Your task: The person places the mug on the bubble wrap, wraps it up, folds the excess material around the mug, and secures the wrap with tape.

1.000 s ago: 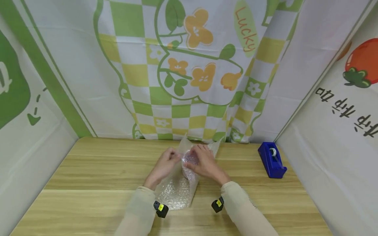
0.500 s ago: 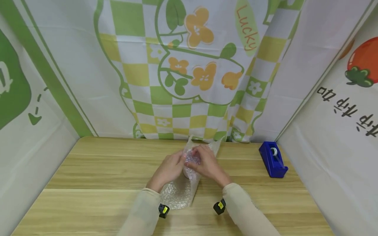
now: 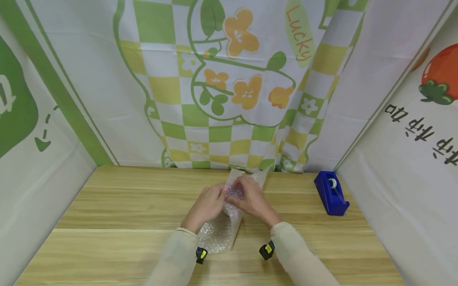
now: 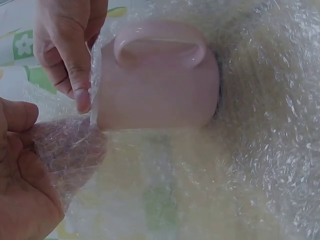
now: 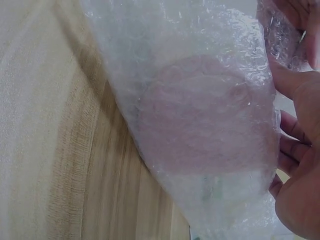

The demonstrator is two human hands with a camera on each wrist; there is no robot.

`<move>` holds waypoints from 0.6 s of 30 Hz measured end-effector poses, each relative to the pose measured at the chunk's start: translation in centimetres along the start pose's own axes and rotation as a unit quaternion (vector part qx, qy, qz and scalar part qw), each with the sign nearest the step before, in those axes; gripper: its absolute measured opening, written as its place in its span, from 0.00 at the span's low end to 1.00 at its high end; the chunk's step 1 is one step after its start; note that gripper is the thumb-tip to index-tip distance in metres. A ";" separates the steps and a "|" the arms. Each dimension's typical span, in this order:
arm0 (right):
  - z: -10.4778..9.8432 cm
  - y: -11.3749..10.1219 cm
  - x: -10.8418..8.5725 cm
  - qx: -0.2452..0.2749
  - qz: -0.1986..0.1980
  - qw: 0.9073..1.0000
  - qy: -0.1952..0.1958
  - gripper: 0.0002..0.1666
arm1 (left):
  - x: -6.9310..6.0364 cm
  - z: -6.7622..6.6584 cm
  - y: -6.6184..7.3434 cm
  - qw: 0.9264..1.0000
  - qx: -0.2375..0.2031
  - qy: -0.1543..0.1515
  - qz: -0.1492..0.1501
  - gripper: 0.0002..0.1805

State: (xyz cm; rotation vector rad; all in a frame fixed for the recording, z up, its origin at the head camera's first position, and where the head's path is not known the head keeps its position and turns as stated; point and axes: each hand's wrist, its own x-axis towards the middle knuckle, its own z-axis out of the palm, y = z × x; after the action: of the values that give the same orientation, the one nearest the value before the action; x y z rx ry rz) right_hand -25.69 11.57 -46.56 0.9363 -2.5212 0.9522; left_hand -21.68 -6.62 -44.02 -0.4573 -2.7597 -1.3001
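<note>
A pink mug (image 4: 155, 102) with a loop handle sits in a sheet of bubble wrap (image 4: 260, 150), seen sideways in the left wrist view. In the right wrist view the mug shows dimly through the wrap. My left hand (image 3: 209, 203) pinches a bunched edge of the wrap beside the mug's mouth. Opposite it, my right hand (image 3: 250, 198) holds the wrap against the mug's rim with curled fingers and thumb. From the head view, the hands and wrap cover most of the mug.
A blue tape dispenser (image 3: 331, 194) with a roll of tape stands at the right of the wooden table (image 3: 125, 206). A patterned curtain (image 3: 229, 135) hangs along the back edge. White printed walls close off both sides.
My left hand has moved right and inward, bringing its edge of the bubble wrap toward the mug's mouth. My right hand has stayed nearly in place.
</note>
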 end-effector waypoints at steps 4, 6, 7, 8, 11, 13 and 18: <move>-0.6 0.1 -0.2 0.053 0.025 0.998 -0.017 0.22 | -0.1 0.0 0.3 1.000 0.014 -0.008 -0.001 0.19; -1.1 0.2 -0.2 0.095 0.052 0.994 -0.020 0.19 | -0.3 0.0 0.4 1.000 0.015 -0.012 0.002 0.19; -1.3 0.3 -0.3 0.118 0.066 0.991 -0.017 0.17 | -0.3 0.0 0.4 1.000 0.016 -0.011 0.005 0.19; -1.6 0.3 -0.3 0.140 0.082 0.987 -0.010 0.16 | -0.4 0.0 0.5 1.000 0.018 -0.012 0.010 0.19; -2.1 0.4 -0.3 0.176 0.116 0.977 0.013 0.13 | -0.6 0.1 0.6 0.999 0.029 -0.017 0.021 0.20; -2.5 0.4 -0.2 0.189 0.135 0.972 0.023 0.11 | -0.8 0.2 0.7 0.999 0.042 -0.017 0.028 0.22; -3.0 0.0 0.2 0.182 0.192 0.964 0.025 0.16 | -1.1 0.6 0.8 0.994 0.089 -0.015 0.055 0.20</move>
State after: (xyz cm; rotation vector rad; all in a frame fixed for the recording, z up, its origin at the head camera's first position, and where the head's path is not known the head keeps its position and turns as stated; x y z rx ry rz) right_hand -25.75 13.52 -44.25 0.4992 -2.5818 1.5752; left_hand -20.39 -5.93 -43.98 -0.6101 -2.7973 -1.0214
